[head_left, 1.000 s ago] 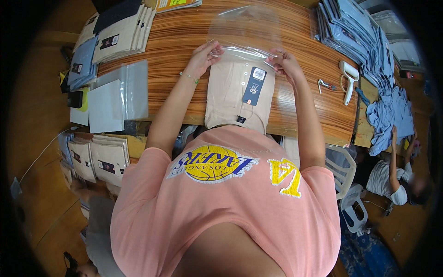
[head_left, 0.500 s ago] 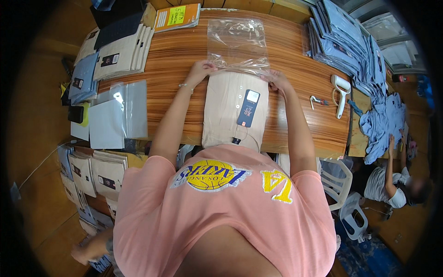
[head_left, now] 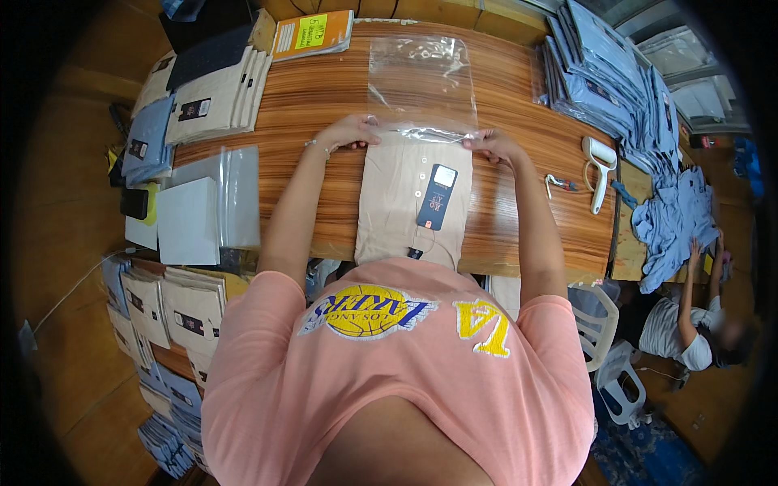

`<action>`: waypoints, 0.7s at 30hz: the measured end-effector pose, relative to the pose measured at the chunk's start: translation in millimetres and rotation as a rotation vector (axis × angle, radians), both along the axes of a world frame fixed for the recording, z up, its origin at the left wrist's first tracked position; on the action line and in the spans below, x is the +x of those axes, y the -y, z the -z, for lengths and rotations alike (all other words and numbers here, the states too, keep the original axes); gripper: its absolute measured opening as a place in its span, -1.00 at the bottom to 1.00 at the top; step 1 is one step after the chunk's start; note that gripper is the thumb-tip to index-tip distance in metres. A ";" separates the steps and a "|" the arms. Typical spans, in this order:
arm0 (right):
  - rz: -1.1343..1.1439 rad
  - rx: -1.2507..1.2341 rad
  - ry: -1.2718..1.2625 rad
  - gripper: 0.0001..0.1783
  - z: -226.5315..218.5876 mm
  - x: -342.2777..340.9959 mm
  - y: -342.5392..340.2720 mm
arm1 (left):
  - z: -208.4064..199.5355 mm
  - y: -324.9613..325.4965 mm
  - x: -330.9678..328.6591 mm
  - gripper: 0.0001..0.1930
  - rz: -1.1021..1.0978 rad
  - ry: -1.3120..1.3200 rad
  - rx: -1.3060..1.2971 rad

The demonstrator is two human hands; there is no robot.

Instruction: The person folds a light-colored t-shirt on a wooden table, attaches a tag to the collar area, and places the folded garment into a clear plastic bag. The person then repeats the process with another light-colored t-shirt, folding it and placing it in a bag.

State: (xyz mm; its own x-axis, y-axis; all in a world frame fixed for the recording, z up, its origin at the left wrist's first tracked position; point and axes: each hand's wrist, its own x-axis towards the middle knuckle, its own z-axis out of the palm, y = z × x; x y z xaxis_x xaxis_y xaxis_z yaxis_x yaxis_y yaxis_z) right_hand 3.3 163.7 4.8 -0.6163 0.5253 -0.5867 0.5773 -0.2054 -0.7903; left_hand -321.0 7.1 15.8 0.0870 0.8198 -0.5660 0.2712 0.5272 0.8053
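Observation:
A folded beige garment (head_left: 401,202) with a dark blue hang tag (head_left: 438,198) lies on the wooden table (head_left: 519,235), its lower end hanging over the near edge. A clear plastic bag (head_left: 421,81) lies flat beyond it, mouth toward me. My left hand (head_left: 350,131) pinches the bag's mouth at the garment's top left corner. At the top right corner my right hand (head_left: 493,144) grips the same edge of the bag.
Stacks of folded beige and blue garments (head_left: 203,89) stand at the table's left, with clear bags and white card sheets (head_left: 198,215) nearer me. Bagged blue garments (head_left: 604,77) pile up at the right, beside a white handheld tagging gun (head_left: 600,158). Another person (head_left: 689,324) sits at the lower right.
The garment has slid down toward me, and the bag now lies stretched flat beyond it. Both hands have come lower on the table, holding the bag's mouth at the garment's top.

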 end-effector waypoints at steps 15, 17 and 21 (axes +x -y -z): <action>0.022 -0.100 0.019 -0.70 -12.3 1.7 7.6 | -0.4 -7.0 -0.4 -0.49 0.034 0.064 -0.063; -0.027 -0.115 0.034 -0.75 -9.7 6.4 6.6 | 3.4 -7.4 -0.9 -0.50 0.050 0.068 -0.058; 0.083 -0.096 -0.082 -0.81 -3.7 7.4 6.7 | 10.8 -5.5 -4.5 -0.51 0.055 0.100 -0.039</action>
State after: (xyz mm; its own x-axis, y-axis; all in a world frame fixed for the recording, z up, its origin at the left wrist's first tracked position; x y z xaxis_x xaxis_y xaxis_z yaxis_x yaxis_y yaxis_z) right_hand 10.7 157.0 8.5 -0.6210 0.5206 -0.5859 0.4894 -0.3264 -0.8087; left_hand -325.5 12.6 5.0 0.1887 0.7899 -0.5834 0.2196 0.5451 0.8091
